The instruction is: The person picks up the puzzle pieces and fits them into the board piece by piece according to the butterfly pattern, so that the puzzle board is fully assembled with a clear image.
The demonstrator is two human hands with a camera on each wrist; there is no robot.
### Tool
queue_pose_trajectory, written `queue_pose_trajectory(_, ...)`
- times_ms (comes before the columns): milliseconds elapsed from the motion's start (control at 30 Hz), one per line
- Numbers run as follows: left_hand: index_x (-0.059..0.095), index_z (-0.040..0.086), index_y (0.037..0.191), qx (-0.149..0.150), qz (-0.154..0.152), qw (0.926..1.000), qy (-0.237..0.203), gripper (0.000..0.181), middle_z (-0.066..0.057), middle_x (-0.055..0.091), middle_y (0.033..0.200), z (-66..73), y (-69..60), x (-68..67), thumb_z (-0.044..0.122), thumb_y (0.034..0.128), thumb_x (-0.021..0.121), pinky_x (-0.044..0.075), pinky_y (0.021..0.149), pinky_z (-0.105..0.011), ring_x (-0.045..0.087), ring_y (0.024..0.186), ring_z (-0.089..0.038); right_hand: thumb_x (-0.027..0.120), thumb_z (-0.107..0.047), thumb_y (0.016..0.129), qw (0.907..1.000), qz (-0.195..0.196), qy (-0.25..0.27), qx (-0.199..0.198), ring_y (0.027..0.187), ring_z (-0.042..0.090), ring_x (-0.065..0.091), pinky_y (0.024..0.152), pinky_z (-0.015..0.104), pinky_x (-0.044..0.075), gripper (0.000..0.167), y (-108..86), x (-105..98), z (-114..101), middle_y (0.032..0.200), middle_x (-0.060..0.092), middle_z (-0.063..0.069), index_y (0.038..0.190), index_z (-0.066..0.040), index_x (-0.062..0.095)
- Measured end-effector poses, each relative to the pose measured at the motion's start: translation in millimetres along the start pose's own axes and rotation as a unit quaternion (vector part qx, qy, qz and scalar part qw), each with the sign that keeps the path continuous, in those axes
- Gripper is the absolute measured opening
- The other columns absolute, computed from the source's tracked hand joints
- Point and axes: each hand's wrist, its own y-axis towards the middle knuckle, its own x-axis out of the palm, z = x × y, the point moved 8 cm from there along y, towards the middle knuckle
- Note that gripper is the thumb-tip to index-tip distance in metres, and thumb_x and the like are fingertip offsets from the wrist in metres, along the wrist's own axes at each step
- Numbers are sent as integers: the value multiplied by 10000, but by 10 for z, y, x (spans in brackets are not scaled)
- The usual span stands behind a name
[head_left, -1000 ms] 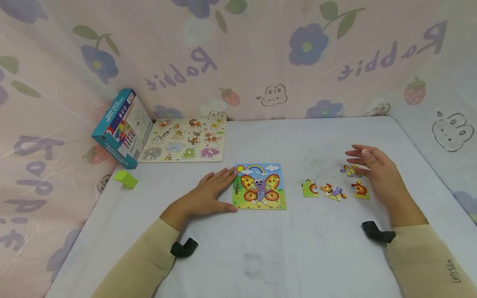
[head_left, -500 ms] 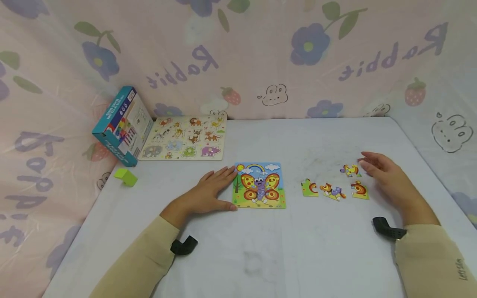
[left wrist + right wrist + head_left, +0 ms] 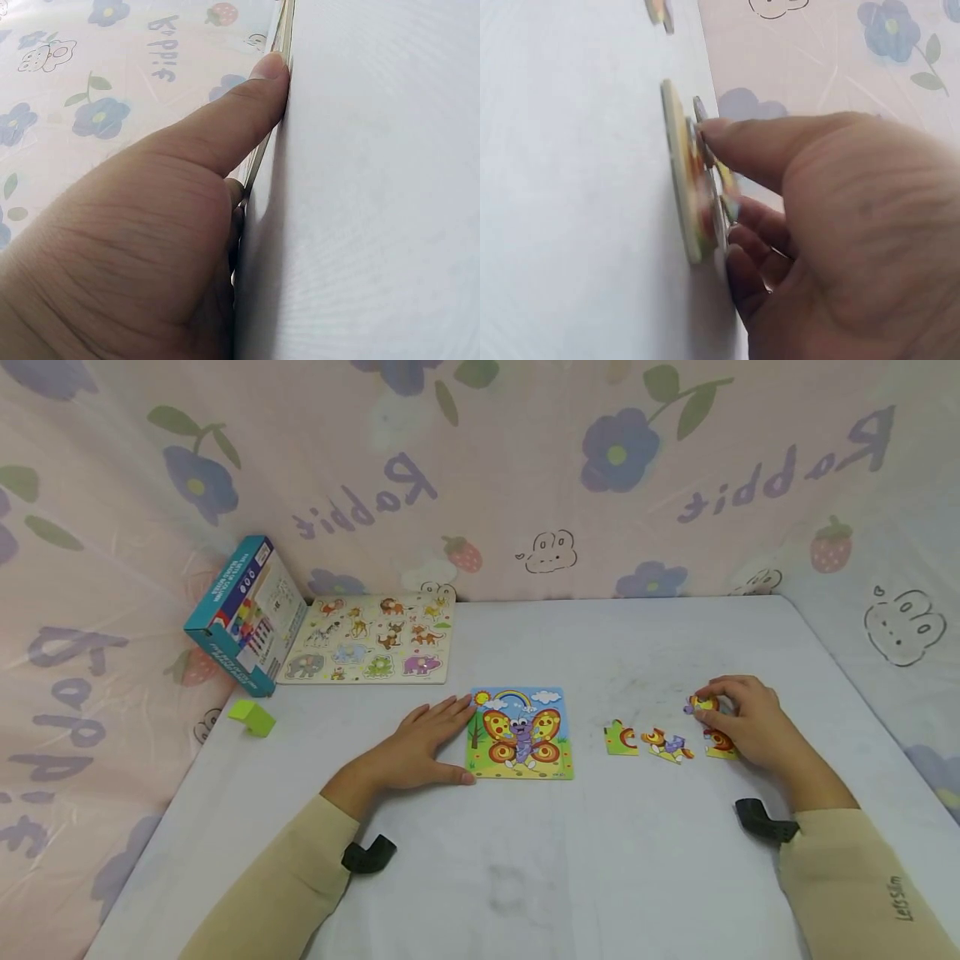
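Poking out left of the right grip [image 3: 750, 717], a pinched puzzle piece [image 3: 701, 704] shows.

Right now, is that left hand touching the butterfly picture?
Touching. The head view shows the left hand with its finger and thumb tips on the left edge of the butterfly picture.

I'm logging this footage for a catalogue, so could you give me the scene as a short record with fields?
Surface: white table
Left hand: spread flat, at the left edge of the butterfly board
Right hand: thumb and fingers pinch the far puzzle piece
Other loose pieces: green-cornered piece, middle piece, right piece, partly covered by the right hand
Back left: blue box standing beside the animal board
Left side: green block
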Motion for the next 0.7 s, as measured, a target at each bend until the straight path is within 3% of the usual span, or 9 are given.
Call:
queue_pose_trajectory(100,201,156,1758,20,-2,10000,-5,1130,20,70,1817,4,1,1,693,933,755,-19,1299,-538,7,1658,-213,711,-157,1087,9999,43,68,126,1258,567,410,984,714,377,381,-13,-5,-27,1421,450,355,1360,82,595)
queue_pose_trajectory(233,202,158,1759,31,4,10000,-11,1134,22,68,1816,0,5,5,703,930,752,-16,1299,-545,9,1658,-217,692,-156,1095,9989,272,119,349,1114,438,516,873,513,492,394,-38,-26,-76,1289,559,268,1418,36,571)
queue_pose_trajectory(400,206,157,1759,38,8,10000,-37,1135,20,71,1817,6,6,2,698,927,758,-15,1298,-550,9,1658,-218,649,-185,1117,9965,775,138,296,986,281,507,659,237,436,375,-64,-67,-183,1184,611,170,1454,-30,596)
queue_pose_trajectory(533,199,159,1760,29,6,10000,-32,1139,20,68,1816,4,5,0,700,927,757,-14,1298,-550,7,1658,-216,651,-175,1119,9927,1047,588,85,909,214,561,637,179,463,337,-76,-67,-311,1175,649,178,1411,-7,628)
queue_pose_trajectory(700,198,159,1760,30,19,10000,-45,1142,19,70,1816,3,1,-2,703,926,756,-15,1298,-547,8,1658,-215,612,-87,1128,9873,893,1313,-97,860,60,679,688,154,558,315,-63,31,-479,1230,620,199,1416,40,616)
